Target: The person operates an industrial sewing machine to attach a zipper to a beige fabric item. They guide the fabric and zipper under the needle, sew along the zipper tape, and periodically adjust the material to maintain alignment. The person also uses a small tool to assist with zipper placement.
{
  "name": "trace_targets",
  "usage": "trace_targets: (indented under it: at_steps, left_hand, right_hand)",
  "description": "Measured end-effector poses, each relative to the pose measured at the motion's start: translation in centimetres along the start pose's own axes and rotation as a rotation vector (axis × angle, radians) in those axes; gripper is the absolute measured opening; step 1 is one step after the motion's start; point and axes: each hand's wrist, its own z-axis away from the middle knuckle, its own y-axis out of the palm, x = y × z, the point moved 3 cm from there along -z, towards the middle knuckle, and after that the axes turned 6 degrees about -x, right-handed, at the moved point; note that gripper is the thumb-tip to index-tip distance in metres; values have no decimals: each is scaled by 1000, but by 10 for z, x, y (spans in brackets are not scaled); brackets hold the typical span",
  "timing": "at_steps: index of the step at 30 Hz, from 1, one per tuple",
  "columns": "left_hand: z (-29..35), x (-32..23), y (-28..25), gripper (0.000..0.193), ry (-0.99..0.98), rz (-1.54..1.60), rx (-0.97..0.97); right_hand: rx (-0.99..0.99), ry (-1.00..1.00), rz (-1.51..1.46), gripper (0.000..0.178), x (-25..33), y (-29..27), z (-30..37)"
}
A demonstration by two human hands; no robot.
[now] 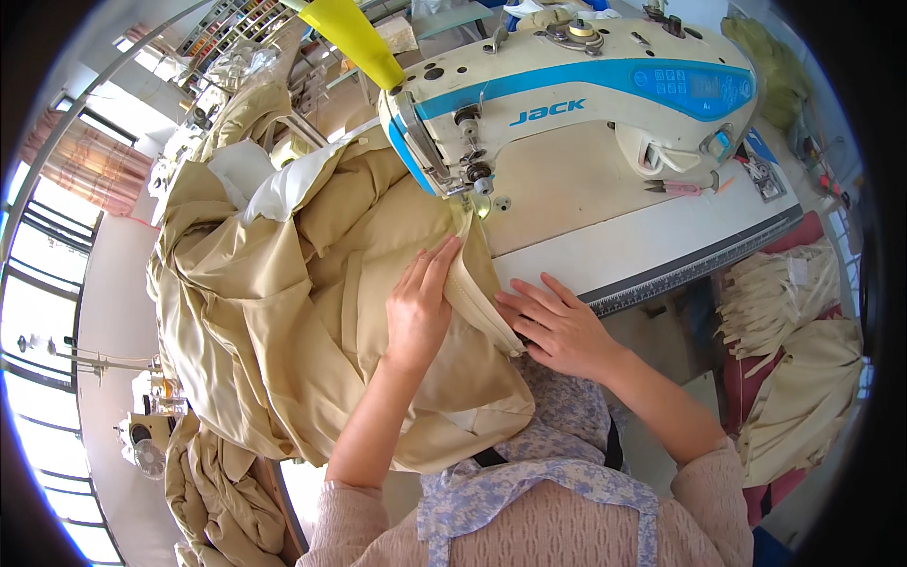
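A large khaki puffy garment (274, 312) spreads over the left part of the sewing table. Its edge runs under the needle area of a white and blue sewing machine (576, 85). Along that edge lies a pale zipper (479, 304), stretching from the presser foot (480, 189) toward my body. My left hand (422, 304) rests flat on the fabric just left of the zipper, fingers extended. At the near end of the zipper is my right hand (557, 326), its fingers spread over the edge; its thumb is hidden.
Pink-handled snips (682, 188) lie on the machine bed. A ruler strip (699, 262) borders the table's front edge. Khaki cut pieces (798, 397) hang at the right. A yellow cone (354, 42) rises beside the machine head. More khaki fabric (222, 491) sits lower left.
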Motion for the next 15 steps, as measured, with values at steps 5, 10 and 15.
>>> trace_targets:
  at_steps: [5, 10, 15]
  left_hand:
    - [-12, -1, 0, 43, -44, 50, 38]
    - [-17, 6, -2, 43, -90, 70, 91]
    - [4, 5, 14, 31, -193, 205, 29]
  right_hand:
    - [-65, -92, -105, 28, -10, 20, -17]
    - [-25, -131, -225, 28, -14, 23, -22]
    - [5, -135, -280, 25, -14, 6, -24]
